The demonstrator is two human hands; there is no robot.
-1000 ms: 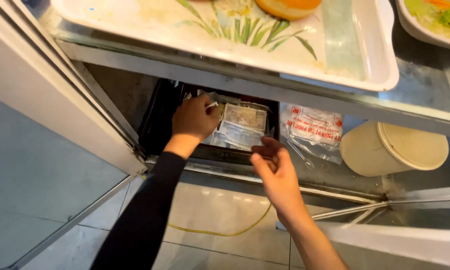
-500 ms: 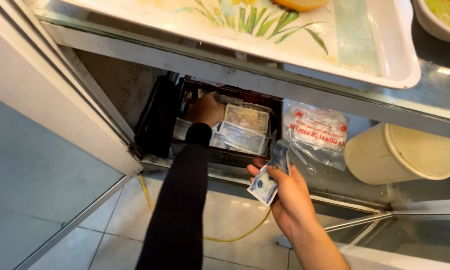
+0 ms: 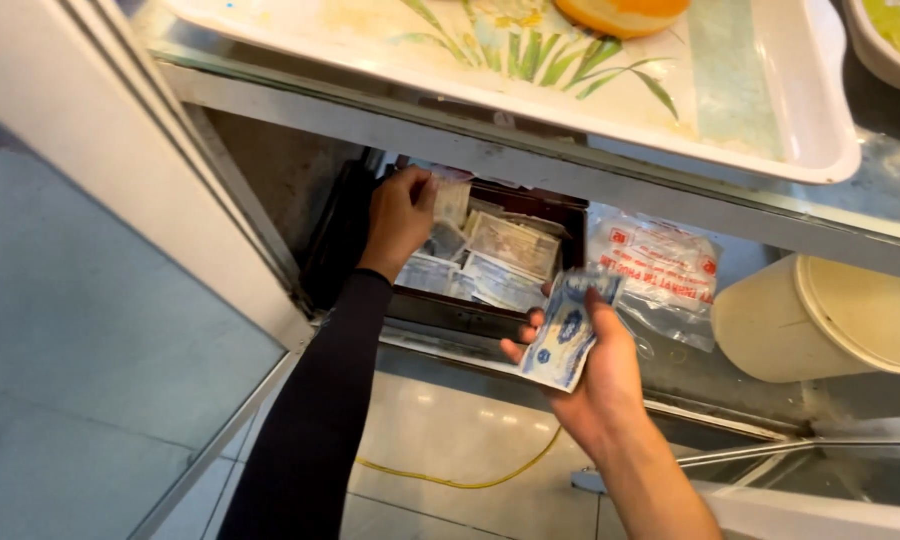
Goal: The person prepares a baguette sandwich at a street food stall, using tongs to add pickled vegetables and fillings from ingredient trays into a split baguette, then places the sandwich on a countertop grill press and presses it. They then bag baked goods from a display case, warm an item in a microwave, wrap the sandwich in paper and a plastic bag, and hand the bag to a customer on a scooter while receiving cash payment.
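Observation:
A dark open cash box (image 3: 440, 305) sits on a low shelf under a glass counter, filled with several banknotes (image 3: 510, 245). My left hand (image 3: 398, 218), in a long black sleeve, reaches into the box's left side and pinches a pale note (image 3: 452, 200). My right hand (image 3: 592, 375) is just in front of the box, below its front edge, gripping a folded blue and white banknote (image 3: 568, 328) between thumb and fingers.
A white tray (image 3: 770, 120) with leaf print lies on the glass counter above. A clear printed plastic bag (image 3: 660, 275) and a cream tub (image 3: 820, 320) on its side lie right of the box. A sliding glass door (image 3: 120, 300) stands at left. A yellow cord (image 3: 460, 480) runs along the tiled floor.
My right hand has drawn back from the box with a blue banknote and lifted it. My left hand has moved deeper into the box's left side and taken hold of a note.

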